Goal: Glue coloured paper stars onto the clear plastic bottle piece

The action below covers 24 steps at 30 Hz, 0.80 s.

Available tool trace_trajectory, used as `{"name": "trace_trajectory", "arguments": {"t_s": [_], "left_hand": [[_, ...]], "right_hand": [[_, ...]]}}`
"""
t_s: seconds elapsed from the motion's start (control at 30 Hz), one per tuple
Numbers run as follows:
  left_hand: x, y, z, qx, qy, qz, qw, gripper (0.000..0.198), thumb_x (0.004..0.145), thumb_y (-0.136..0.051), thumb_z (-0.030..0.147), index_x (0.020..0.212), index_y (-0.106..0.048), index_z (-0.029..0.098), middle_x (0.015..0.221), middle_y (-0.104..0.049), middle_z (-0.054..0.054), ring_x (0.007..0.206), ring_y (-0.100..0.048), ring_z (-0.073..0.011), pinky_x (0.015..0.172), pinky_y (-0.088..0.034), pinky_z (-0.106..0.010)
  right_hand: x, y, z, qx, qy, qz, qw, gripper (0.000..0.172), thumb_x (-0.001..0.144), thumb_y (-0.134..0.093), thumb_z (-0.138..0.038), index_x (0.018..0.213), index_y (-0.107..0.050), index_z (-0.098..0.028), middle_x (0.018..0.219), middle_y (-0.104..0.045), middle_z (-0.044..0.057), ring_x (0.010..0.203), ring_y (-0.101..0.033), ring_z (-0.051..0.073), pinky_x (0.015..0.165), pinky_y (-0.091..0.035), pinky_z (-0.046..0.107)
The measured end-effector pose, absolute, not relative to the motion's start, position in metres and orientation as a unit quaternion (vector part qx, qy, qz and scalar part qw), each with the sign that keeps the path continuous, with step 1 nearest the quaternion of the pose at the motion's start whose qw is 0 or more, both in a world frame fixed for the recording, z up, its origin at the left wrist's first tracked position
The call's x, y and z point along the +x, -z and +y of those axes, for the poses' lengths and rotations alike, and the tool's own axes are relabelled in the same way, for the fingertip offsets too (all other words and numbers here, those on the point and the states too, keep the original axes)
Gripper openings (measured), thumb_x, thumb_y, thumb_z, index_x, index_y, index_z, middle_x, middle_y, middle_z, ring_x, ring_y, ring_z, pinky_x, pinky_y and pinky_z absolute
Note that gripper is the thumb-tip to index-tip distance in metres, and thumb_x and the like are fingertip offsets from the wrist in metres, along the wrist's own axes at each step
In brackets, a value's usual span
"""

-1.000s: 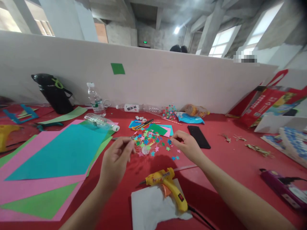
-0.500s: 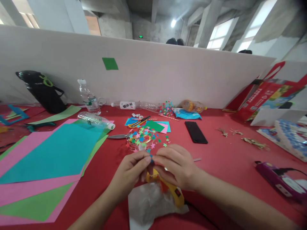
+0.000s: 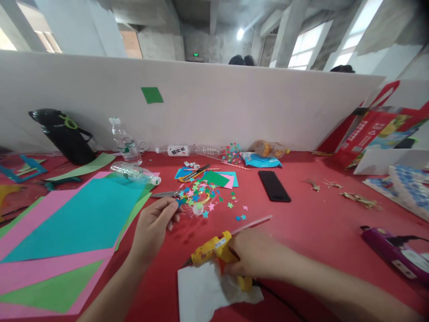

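Observation:
Between the thumb and fingertips of my left hand [image 3: 157,223] is a blue paper star [image 3: 181,202]. My right hand [image 3: 251,252] is wrapped round the handle of a yellow hot glue gun [image 3: 209,250], its nozzle pointing left. A clear glue stick [image 3: 254,223] juts from the gun's back end. Below the gun lies a crumpled white paper sheet [image 3: 197,290]. Just beyond my left hand, many small coloured paper stars [image 3: 201,190] are heaped on a clear plastic piece, with a few loose stars [image 3: 241,218] to the right. Scissors [image 3: 164,194] lie partly under the heap.
Coloured paper sheets [image 3: 83,219] cover the left side, with a clear bottle [image 3: 134,172] on them. A black flask [image 3: 63,136] stands behind. A black phone [image 3: 274,185] lies right of the stars; a purple device [image 3: 395,252] sits far right. A white partition [image 3: 214,105] closes off the back.
My hands have parted. The left moved left with a blue star; the right came down and took hold of the glue gun, which now points left.

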<state>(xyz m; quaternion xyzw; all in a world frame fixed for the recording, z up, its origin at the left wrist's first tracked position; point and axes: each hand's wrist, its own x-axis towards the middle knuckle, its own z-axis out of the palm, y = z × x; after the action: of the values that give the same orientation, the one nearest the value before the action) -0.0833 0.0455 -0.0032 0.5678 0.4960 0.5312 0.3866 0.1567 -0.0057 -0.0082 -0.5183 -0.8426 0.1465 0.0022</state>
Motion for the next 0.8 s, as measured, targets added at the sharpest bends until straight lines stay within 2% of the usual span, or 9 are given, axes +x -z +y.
{"name": "trace_trajectory", "arguments": {"t_s": [0.13, 0.27, 0.37, 0.47, 0.6, 0.67, 0.8], "left_hand": [[-0.088, 0.006, 0.047, 0.566, -0.539, 0.502, 0.371, 0.022, 0.082, -0.061, 0.034, 0.068, -0.063, 0.017, 0.057, -0.060, 0.003, 0.044, -0.044, -0.0065, 0.042, -0.034, -0.018], [-0.095, 0.007, 0.052, 0.558, -0.552, 0.507, 0.355, 0.020, 0.083, -0.058, 0.032, 0.069, -0.062, 0.018, 0.058, -0.060, 0.002, 0.044, -0.044, -0.0070, 0.042, -0.034, -0.018], [-0.094, 0.007, 0.052, 0.563, -0.548, 0.509, 0.350, 0.020, 0.083, -0.057, 0.033, 0.072, -0.063, 0.017, 0.057, -0.061, 0.002, 0.044, -0.043, -0.0071, 0.042, -0.034, -0.019], [-0.087, 0.003, 0.048, 0.581, -0.532, 0.510, 0.347, 0.021, 0.081, -0.057, 0.033, 0.070, -0.064, 0.016, 0.056, -0.061, 0.001, 0.042, -0.042, -0.0066, 0.042, -0.033, -0.019], [-0.078, -0.003, 0.041, 0.600, -0.516, 0.513, 0.333, 0.022, 0.079, -0.059, 0.033, 0.065, -0.063, 0.016, 0.055, -0.062, 0.001, 0.042, -0.041, -0.0064, 0.042, -0.034, -0.019], [-0.076, -0.003, 0.040, 0.604, -0.511, 0.516, 0.328, 0.023, 0.079, -0.058, 0.034, 0.066, -0.063, 0.016, 0.055, -0.062, 0.000, 0.041, -0.041, -0.0068, 0.042, -0.034, -0.019], [-0.074, 0.001, 0.039, 0.611, -0.500, 0.520, 0.326, 0.024, 0.081, -0.056, 0.034, 0.066, -0.063, 0.016, 0.055, -0.063, 0.000, 0.041, -0.041, -0.0071, 0.041, -0.034, -0.019]], "right_hand": [[0.172, 0.000, -0.002, -0.514, -0.185, -0.837, 0.032, 0.021, 0.072, -0.070, -0.039, 0.067, -0.063, -0.020, 0.058, -0.059, -0.004, 0.045, -0.041, 0.008, 0.041, -0.022, 0.023], [0.186, -0.033, -0.002, -0.530, -0.260, -0.789, 0.169, 0.016, 0.080, -0.062, -0.033, 0.073, -0.057, -0.020, 0.068, -0.058, -0.003, 0.056, -0.046, 0.009, 0.048, -0.029, 0.023], [0.186, -0.053, 0.000, -0.532, -0.371, -0.708, 0.278, 0.016, 0.084, -0.057, -0.035, 0.079, -0.055, -0.020, 0.073, -0.056, -0.001, 0.061, -0.051, 0.011, 0.052, -0.038, 0.022], [0.181, -0.057, 0.006, -0.495, -0.467, -0.637, 0.361, 0.023, 0.083, -0.057, -0.041, 0.092, -0.057, -0.020, 0.079, -0.055, 0.000, 0.064, -0.052, 0.011, 0.053, -0.041, 0.022], [0.179, -0.047, 0.010, -0.458, -0.531, -0.593, 0.395, 0.029, 0.081, -0.063, -0.038, 0.102, -0.055, -0.021, 0.090, -0.059, 0.001, 0.073, -0.056, 0.012, 0.057, -0.042, 0.020], [0.180, -0.042, 0.010, -0.453, -0.550, -0.581, 0.393, 0.028, 0.079, -0.066, -0.034, 0.102, -0.057, -0.020, 0.093, -0.062, 0.002, 0.076, -0.056, 0.012, 0.059, -0.043, 0.020], [0.181, -0.037, 0.008, -0.459, -0.582, -0.556, 0.376, 0.016, 0.076, -0.062, -0.028, 0.087, -0.059, -0.017, 0.069, -0.060, 0.000, 0.058, -0.051, 0.009, 0.052, -0.038, 0.020]]}}
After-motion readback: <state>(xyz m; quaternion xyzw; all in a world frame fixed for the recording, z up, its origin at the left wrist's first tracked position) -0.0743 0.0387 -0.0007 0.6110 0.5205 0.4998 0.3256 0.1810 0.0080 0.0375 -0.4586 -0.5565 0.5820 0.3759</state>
